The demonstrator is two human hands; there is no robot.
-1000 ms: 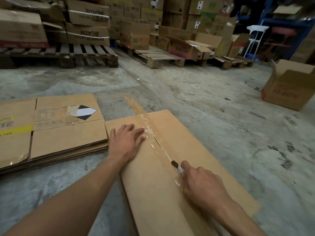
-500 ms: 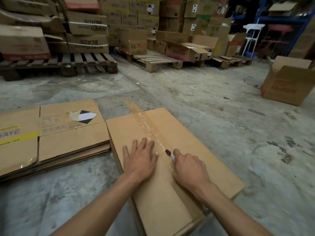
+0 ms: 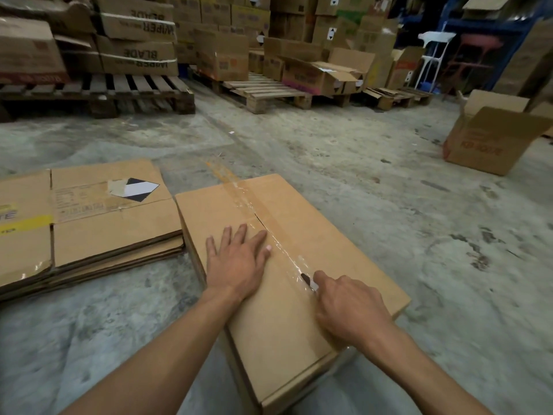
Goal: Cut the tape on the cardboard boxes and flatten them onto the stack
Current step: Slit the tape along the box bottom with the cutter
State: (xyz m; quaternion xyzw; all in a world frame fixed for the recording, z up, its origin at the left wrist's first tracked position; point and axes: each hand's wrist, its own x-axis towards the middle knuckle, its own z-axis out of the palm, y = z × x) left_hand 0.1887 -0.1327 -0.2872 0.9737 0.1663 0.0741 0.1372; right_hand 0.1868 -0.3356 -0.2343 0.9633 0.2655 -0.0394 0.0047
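1. Box [image 3: 287, 283] lies just right of the flattened stack [image 3: 89, 223]; its cardboard looks light and stiff.
2. Left hand [image 3: 236, 262] presses flat beside the tape [image 3: 269, 223].
3. Right hand [image 3: 350, 307] grips the knife [image 3: 308, 281].

2 hands [image 3: 239, 265], 1 taped box [image 3: 299, 324], 1 knife [image 3: 308, 281], 1 flattened stack [image 3: 89, 235], 3 pallets [image 3: 263, 92]

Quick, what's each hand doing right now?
Left hand: open, flat on the cardboard box.
Right hand: gripping a knife at the tape.
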